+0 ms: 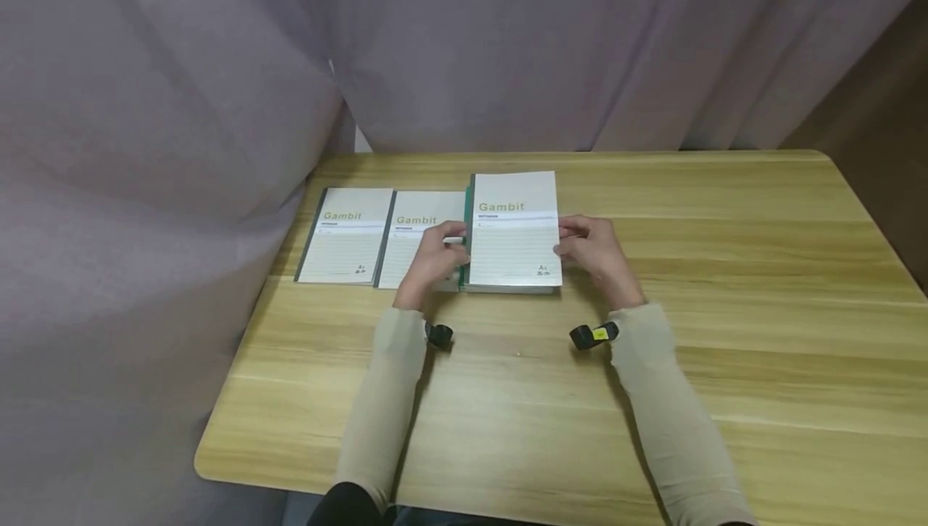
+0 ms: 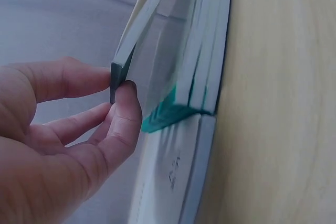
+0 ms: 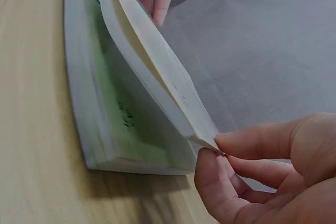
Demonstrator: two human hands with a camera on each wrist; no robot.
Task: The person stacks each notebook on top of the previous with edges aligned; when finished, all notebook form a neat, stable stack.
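Both hands hold a white "Gambit" notebook with a dark spine, lifted above a small stack of notebooks. My left hand pinches its spine edge between thumb and fingers. On the opposite side, my right hand pinches the cover edge near a corner, and the pages part slightly in the right wrist view. Green spines show on the stack below, and its top cover looks greenish. Just left of the stack lies a second Gambit notebook, partly hidden by the left hand.
Another Gambit notebook lies flat at the far left of the row. The wooden table extends to the right and toward the body. Grey curtains hang behind it and along its left side.
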